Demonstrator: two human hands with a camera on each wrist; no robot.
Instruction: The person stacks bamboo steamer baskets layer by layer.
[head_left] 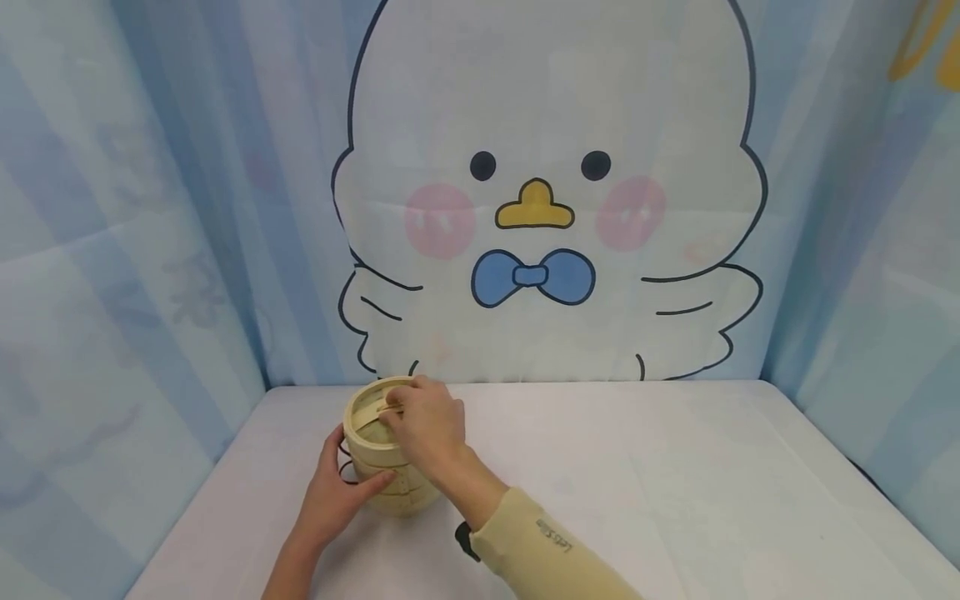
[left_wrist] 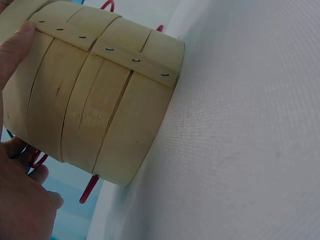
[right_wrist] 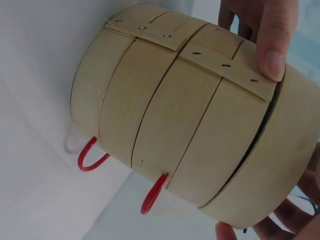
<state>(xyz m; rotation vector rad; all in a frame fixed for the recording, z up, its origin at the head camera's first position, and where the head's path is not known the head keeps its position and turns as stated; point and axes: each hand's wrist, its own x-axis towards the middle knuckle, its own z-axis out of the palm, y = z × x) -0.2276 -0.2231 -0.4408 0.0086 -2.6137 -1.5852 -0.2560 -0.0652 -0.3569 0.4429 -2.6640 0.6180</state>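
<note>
A round bamboo steamer (head_left: 402, 492) with stacked tiers and a lid (head_left: 363, 414) stands upright at the left of the white table. My left hand (head_left: 339, 493) grips it from the left, thumb across the front and fingers round the far side. Over the top, my right hand (head_left: 431, 423) pinches the strap handle of the lid. Stapled bamboo seams run down the steamer wall (right_wrist: 175, 105) in the right wrist view, where a dark gap shows between lid and upper tier. Red loops (right_wrist: 152, 195) stick out from the tiers.
The white-covered table (head_left: 637, 483) extends to the right of the steamer. Behind it hangs a curtain (head_left: 532, 342) printed with a cartoon bird, and blue striped curtains (head_left: 97, 275) flank both sides. A dark band (head_left: 467, 540) sits on the right wrist by the beige sleeve (head_left: 551, 550).
</note>
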